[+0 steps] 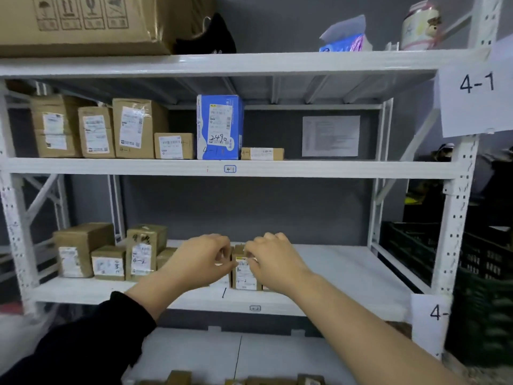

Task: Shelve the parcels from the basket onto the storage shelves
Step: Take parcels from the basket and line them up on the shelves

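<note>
I record my left hand (200, 259) and right hand (274, 259), fingers curled, pinching the top of a small upright parcel (245, 275) at the lower shelf (347, 273) front, its left side and a neighbouring box masked by the left hand, label print too blurred to read.

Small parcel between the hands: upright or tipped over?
Upright: the small parcel stands on end on the lower shelf, label facing out, with the left hand and right hand pinching its upper part.
</note>
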